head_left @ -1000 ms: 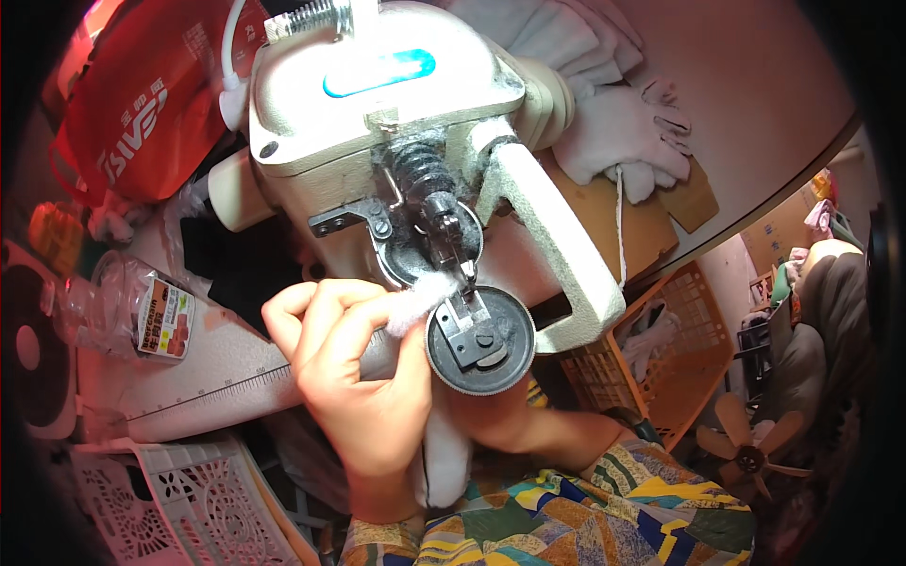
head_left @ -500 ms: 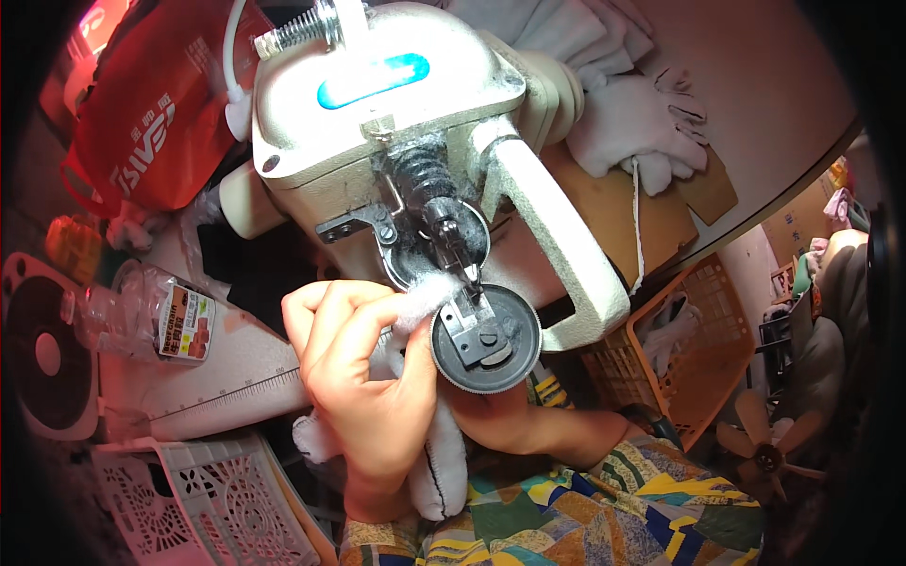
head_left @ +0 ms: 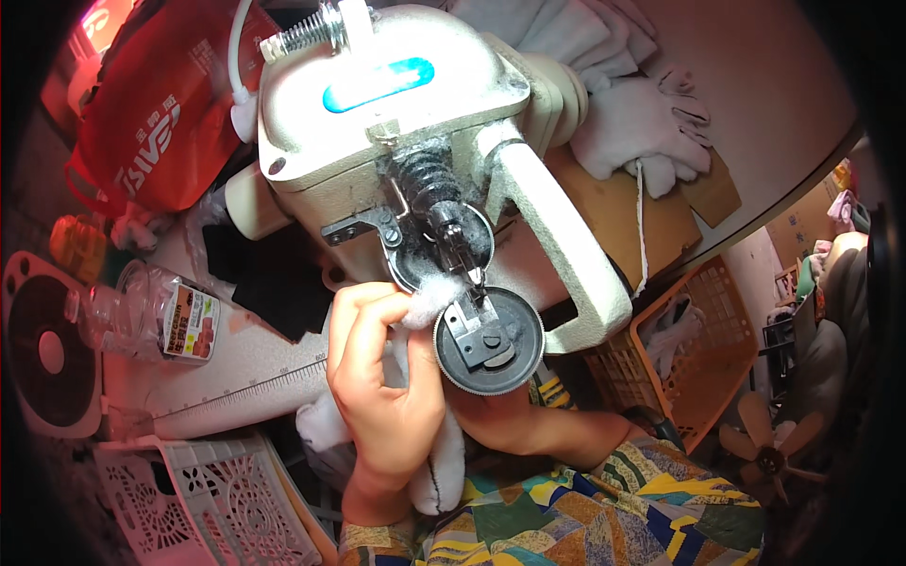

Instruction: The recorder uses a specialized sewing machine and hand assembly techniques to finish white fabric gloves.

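My left grip [head_left: 389,391] pinches fabric [head_left: 434,300] beside the disc [head_left: 490,341]; my right grip [head_left: 491,418], partly hidden, I can't tell.

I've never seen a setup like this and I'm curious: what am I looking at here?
No robot here: someone works bare-handed, viewed through a wide fisheye camera worn on the head, which bends straight edges. The cream machine, carrying a black disc with a ridged rim, looks like a sewing machine. The left hand pinches fluffy white fabric beside the disc; the right hand is partly hidden under the disc, so its grip is unclear. On the table, a white glove lies on brown cardboard.
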The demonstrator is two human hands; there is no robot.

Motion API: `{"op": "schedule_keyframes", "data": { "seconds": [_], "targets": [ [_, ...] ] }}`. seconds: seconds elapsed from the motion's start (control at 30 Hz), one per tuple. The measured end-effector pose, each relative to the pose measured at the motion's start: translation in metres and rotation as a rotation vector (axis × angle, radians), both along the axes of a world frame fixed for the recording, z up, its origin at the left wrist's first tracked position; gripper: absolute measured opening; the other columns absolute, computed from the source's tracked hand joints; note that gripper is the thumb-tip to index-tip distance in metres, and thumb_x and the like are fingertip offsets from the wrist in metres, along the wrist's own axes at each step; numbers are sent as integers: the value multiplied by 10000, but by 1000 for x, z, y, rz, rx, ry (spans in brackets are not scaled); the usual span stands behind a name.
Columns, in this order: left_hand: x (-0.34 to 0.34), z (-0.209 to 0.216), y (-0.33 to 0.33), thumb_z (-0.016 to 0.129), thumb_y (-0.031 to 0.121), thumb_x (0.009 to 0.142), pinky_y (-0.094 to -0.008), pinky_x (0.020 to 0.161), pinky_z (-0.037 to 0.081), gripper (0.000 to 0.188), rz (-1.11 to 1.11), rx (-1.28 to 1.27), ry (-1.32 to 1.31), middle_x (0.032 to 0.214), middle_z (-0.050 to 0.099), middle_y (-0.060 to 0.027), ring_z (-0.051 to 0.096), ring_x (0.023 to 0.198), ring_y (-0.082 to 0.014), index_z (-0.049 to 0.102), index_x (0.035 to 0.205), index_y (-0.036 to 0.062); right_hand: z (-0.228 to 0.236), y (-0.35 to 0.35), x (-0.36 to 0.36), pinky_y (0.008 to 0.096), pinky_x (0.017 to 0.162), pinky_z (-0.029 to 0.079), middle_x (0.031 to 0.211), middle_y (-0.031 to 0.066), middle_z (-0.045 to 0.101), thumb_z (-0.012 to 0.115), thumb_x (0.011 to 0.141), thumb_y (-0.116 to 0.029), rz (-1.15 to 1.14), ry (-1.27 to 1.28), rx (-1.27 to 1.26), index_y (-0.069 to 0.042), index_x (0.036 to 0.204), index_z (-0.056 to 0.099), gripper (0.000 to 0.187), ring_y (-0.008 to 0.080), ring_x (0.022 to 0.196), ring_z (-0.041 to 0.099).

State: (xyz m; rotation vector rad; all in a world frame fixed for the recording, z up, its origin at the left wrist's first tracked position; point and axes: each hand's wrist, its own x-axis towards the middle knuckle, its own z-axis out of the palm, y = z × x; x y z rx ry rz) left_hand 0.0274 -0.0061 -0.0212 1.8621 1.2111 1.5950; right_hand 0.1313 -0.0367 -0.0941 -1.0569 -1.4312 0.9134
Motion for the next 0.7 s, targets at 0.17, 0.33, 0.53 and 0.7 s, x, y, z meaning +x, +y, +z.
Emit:
{"op": "schedule_keyframes", "data": {
  "seconds": [0.17, 0.33, 0.53, 0.7],
  "targets": [
    [-5, -27, -12, 591, -132, 736, -333, 770, 438, 316, 11, 33, -62, 1001, 511, -160, 530, 878, -265, 505, 1005, 10, -1, 1, 3, 454, 982, 412, 1185, 155, 588, 656, 820, -104, -76, -416, 251, -14, 1219, 560, 421, 332, 1115, 555],
    [-7, -13, -26, 577, -140, 729, -382, 758, 472, 293, 90, 31, 337, 1077, 499, -205, 550, 879, -312, 580, 998, -23, 13, 0, 0, 450, 1007, 389, 1215, 150, 582, 611, 860, -138, -125, -596, 340, -12, 1260, 537, 427, 323, 1159, 536],
    [-8, -2, -13, 550, 7, 770, -407, 816, 451, 204, -43, -15, 199, 1006, 537, -229, 537, 888, -365, 582, 945, -92, 23, -5, -1, 424, 944, 421, 1166, 134, 592, 595, 851, -71, -70, -413, 149, -7, 1249, 523, 410, 304, 1081, 562],
    [5, -19, -3, 628, -2, 810, -338, 782, 454, 110, -43, 15, -145, 937, 568, -144, 553, 852, -270, 609, 900, -62, 12, -3, -2, 433, 889, 441, 1098, 157, 605, 599, 858, -57, -60, -442, 160, 14, 1185, 561, 336, 323, 1011, 582]
  ]
}}
